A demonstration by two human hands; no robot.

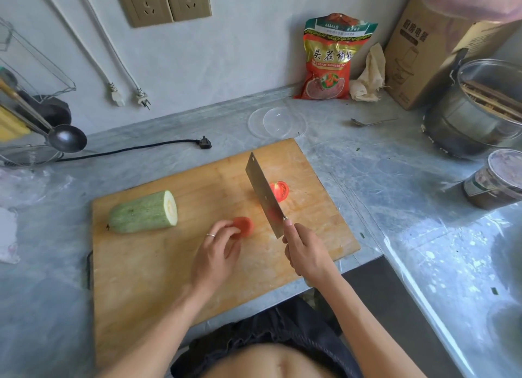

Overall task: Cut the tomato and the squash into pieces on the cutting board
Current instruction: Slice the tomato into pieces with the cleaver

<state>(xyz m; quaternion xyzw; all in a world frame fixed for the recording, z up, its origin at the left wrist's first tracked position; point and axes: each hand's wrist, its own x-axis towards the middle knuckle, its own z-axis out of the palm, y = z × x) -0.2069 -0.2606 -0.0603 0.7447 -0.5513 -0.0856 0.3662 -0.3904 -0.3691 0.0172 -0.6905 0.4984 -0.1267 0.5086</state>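
Note:
A wooden cutting board (158, 264) lies on the grey counter. On its left part rests a pale green squash half (142, 212), cut face turned right. Near the board's middle, my left hand (217, 253) holds a tomato piece (243, 225) with its fingertips. My right hand (306, 254) grips the handle of a cleaver (264, 194), whose blade stands on edge between the two tomato pieces. The other tomato piece (281, 190) lies cut face up just right of the blade.
Two clear plastic lids (276, 122) and a black plug (204, 143) lie behind the board. A red snack bag (329, 58), a cloth, a cardboard box (418, 52), a steel pot (474, 109) and a jar (497, 180) stand at the right. A ladle (66, 137) sits left.

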